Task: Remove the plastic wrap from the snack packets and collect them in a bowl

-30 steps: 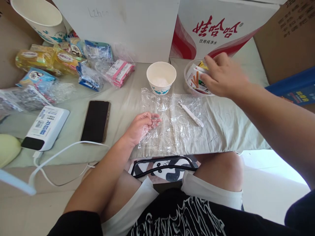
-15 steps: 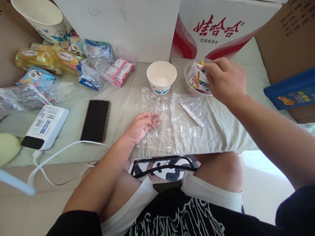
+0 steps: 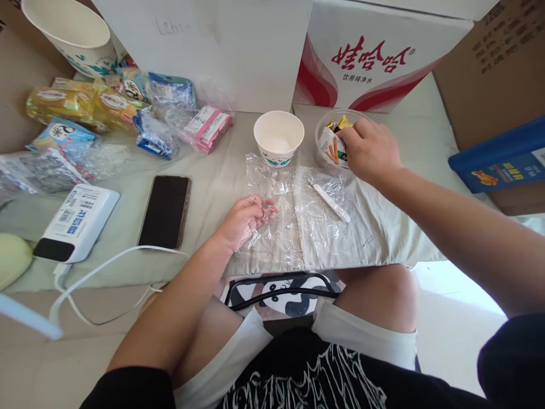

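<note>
Right hand [image 3: 369, 151], upper right of centre, fingers curled on a snack packet [image 3: 331, 144] inside the clear bowl [image 3: 323, 122]. Left hand [image 3: 243, 220], loosely curled, pins the plastic wrap [image 3: 306, 216] flat at centre, likely as a work surface.

the right hand [image 3: 369, 149] is covering part of the clear bowl [image 3: 322, 124] — its fingertips are staying hidden among the snack packets [image 3: 331, 146]; the big paper cup [image 3: 72, 34] is running off the top edge.
</note>
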Demonstrator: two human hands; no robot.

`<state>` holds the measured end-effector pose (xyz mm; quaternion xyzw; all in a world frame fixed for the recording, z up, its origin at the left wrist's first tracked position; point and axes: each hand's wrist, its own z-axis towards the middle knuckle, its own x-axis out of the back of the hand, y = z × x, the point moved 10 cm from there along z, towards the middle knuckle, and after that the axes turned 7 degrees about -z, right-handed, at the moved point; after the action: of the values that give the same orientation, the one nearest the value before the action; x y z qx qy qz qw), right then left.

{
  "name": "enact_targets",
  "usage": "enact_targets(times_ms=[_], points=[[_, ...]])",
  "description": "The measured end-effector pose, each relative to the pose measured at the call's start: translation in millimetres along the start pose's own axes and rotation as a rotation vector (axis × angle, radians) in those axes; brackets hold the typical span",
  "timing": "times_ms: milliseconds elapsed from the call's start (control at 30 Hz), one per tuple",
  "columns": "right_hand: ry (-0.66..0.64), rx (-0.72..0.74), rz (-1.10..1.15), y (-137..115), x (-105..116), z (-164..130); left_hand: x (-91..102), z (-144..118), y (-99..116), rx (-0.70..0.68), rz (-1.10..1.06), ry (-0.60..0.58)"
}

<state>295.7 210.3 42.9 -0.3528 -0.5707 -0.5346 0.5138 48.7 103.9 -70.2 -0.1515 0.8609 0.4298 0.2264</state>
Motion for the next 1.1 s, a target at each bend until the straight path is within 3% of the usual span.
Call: enact_targets(times_ms=[133, 333, 467, 767, 833, 900, 1000, 1100], points=[[-0.020, 0.007, 0.018, 2, 10, -7, -1.0, -2, 1, 0.000, -0.008, -0.003], [0.083, 0.073, 0.053, -6, 25, -23, -0.3, -2, 1, -0.009, 0.006, -0.008], [0.053, 0.090, 0.057, -4, 14, -21, 0.1, -1, 0, -0.009, 0.012, -0.011], [-0.171, 0.152, 0.025, 0, -25, -3, -1.5, 0, 1, -0.007, 0.022, -0.012], [-0.141, 0.149, 0.015, -2, -16, -5, -1.9, 0, 1, -0.009, 0.032, -0.015], [-0.035, 0.112, 0.004, -4, 9, -14, -1.2, 0, 2, -0.011, 0.033, -0.018], [0.136, -0.048, -0.015, -5, 52, -51, 1.3, -1, 3, -0.015, 0.025, -0.020], [0.169, -0.042, 0.044, -25, 64, -95, 4.4, -2, 4, -0.012, 0.014, -0.006]])
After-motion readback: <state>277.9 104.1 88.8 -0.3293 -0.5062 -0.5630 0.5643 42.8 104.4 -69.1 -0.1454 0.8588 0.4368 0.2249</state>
